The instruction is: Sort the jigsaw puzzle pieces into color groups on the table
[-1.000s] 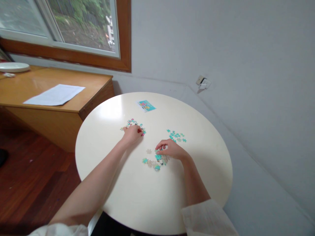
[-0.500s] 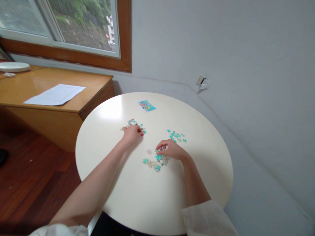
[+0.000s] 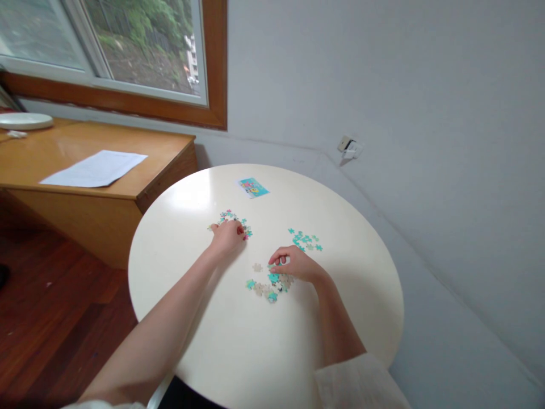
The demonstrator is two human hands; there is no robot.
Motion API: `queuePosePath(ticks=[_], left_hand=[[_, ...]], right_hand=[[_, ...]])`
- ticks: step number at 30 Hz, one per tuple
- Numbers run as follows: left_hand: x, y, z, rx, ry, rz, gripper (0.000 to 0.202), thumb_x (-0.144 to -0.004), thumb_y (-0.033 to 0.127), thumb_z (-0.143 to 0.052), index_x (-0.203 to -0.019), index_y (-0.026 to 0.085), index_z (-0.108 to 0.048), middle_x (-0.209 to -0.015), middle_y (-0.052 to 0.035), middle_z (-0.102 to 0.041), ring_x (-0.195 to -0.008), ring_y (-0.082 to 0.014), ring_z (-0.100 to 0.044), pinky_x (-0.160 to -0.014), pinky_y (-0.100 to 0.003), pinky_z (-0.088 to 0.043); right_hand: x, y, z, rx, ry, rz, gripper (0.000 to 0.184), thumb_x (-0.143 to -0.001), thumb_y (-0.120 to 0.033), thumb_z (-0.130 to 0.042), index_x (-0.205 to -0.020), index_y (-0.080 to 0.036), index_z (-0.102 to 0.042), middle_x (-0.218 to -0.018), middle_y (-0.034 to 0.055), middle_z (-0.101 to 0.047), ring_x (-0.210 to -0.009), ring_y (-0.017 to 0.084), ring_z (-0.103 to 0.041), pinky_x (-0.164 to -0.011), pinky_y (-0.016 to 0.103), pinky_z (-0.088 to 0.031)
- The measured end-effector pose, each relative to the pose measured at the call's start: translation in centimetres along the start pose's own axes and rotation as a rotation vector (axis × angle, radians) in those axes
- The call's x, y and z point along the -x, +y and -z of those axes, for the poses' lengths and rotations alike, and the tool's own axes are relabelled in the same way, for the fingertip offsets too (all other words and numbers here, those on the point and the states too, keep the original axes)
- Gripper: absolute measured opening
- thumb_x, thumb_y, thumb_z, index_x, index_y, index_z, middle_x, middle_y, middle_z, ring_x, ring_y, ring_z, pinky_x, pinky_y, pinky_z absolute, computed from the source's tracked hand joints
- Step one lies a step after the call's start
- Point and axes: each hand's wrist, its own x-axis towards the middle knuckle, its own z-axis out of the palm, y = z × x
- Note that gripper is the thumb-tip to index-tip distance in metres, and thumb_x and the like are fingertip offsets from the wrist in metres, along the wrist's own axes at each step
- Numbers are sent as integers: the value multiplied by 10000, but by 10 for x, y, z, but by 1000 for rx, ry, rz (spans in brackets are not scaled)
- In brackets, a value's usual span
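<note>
My left hand (image 3: 227,236) is at the front of the left group of small jigsaw puzzle pieces (image 3: 229,215). Its thumb and fingers are closed, with a small pink piece (image 3: 246,237) at their tips; part of the group lies hidden under the hand. My right hand (image 3: 296,264) pinches a greenish puzzle piece (image 3: 271,267) between thumb and forefinger, just over the near group of puzzle pieces (image 3: 272,297). This near group mixes turquoise faces with plain greyish-beige ones, some overlapping. One beige piece (image 3: 258,267) lies apart from it, to the left of my right fingertips.
On the round white table (image 3: 238,352), turquoise puzzle pieces (image 3: 304,238) form a third group behind my right hand. A colourful picture card (image 3: 253,187) lies near the far edge. Left of the table stands a wooden desk (image 3: 166,147) with a paper sheet (image 3: 97,168). Behind is a wall (image 3: 383,68).
The view has tipped slightly, so everything sits a little lower in the picture. Both hands keep nearly the same places over the pieces, with no clear change in their grip.
</note>
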Motion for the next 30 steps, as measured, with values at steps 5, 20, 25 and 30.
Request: queuePosePath(ticks=[5,20,25,30], left_hand=[[1,2,2,-16,-6,5,119,-718,197,-514,-706,162,-627,-793,-98,-679,-888,-296,-576,-824,-443,-279],[1,3,1,-32,53,-12,165,-722,189,-475,-682,171,-633,-779,-63,-694,-833,-244,-591,-801,-406,-293],[1,6,-2,3,33,-20,167,-698,333,-582,-718,172,-623,-779,-54,-683,-848,-258,-580,-813,-418,-288],[1,4,-6,10,0,-36,138,-673,305,-609,-720,176,-612,-766,-41,-674,-847,-262,-578,-829,-430,-278]], right_hand=[[1,-2,0,-8,1,-4,124,-625,-234,-684,-718,-152,-697,-628,6,-574,-597,111,-465,-556,224,-362],[-1,2,-2,21,11,22,109,-670,-244,-641,-707,-155,-692,-611,11,-596,-585,112,-468,-568,228,-374],[-1,3,-3,22,15,20,113,-676,-244,-636,-712,-153,-691,-613,12,-595,-584,111,-463,-567,229,-371],[-2,4,-3,18,14,31,118,-677,-253,-636,-714,-157,-694,-616,11,-598,-585,111,-465,-571,230,-373]])
